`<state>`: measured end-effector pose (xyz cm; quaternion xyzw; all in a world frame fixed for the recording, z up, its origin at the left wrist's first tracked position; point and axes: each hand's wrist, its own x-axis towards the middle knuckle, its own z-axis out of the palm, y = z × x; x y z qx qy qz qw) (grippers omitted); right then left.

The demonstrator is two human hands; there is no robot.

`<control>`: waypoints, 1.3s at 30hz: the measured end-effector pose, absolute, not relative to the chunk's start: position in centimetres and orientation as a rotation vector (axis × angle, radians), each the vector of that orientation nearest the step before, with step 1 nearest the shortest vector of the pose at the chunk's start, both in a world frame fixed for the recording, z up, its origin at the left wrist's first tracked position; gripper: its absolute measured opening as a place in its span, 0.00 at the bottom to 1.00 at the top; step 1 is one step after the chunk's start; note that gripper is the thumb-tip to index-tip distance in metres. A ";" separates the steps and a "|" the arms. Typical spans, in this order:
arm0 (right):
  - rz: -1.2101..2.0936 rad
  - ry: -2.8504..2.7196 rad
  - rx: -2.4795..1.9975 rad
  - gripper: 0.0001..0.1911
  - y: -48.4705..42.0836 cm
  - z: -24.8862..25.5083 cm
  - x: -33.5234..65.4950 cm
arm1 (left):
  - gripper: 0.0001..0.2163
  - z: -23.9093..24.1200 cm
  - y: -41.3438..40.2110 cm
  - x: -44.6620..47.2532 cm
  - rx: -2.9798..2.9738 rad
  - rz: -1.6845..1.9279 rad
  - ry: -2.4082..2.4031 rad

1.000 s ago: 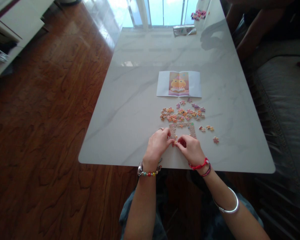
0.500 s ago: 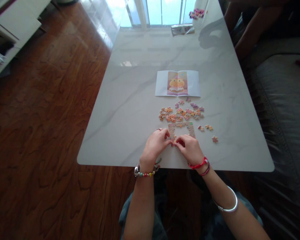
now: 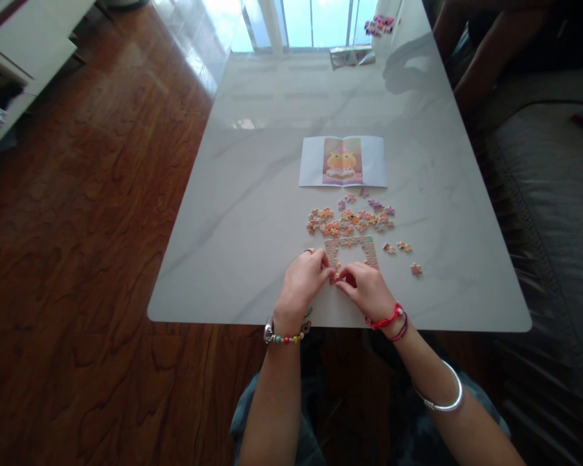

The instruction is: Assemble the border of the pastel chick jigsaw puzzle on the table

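Note:
A partly joined jigsaw frame (image 3: 348, 242) lies near the front edge of the table, its middle bare. At its lower left corner my left hand (image 3: 305, 277) is closed, fingertips pinching a small puzzle piece. Just to the right, my right hand (image 3: 366, 285) is closed too, thumb and finger at a puzzle piece (image 3: 337, 276) on the frame's lower edge. The fingers partly cover these pieces and the frame's lower side. Loose puzzle pieces (image 3: 350, 223) are heaped right above the frame. A folded picture sheet (image 3: 311, 162) showing a yellow character lies beyond them.
Several stray pieces (image 3: 416, 270) lie right of the frame. Toward the table's far end are a silver wrapper (image 3: 352, 57) and a pink pile of pieces (image 3: 379, 26). Another person's arm (image 3: 486, 61) is beside the table at the right, near a grey sofa (image 3: 548, 168).
My right fingertips have shifted slightly at the frame's lower edge, exposing a bit more of the piece there. The left hand stays nearly in place. The view has moved slightly.

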<state>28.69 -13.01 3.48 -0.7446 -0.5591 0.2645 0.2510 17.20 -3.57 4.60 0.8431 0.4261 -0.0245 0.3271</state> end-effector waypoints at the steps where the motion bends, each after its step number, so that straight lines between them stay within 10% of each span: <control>1: 0.730 -1.533 -2.029 0.02 -13.0 3.5 28.7 | 0.04 4.6 -3.6 17.3 2.207 -0.079 1.141; 14: 0.953 -1.442 -1.890 0.02 -13.1 5.6 32.5 | 0.04 4.5 -3.1 17.7 2.175 -0.105 1.167; 29: 0.287 -1.362 -2.317 0.03 -13.8 3.5 36.6 | 0.04 5.1 -3.1 17.6 2.229 -0.087 1.119; 39: 0.799 -1.612 -1.733 0.06 -13.0 4.6 31.6 | 0.02 5.2 -2.9 16.7 2.225 -0.054 1.051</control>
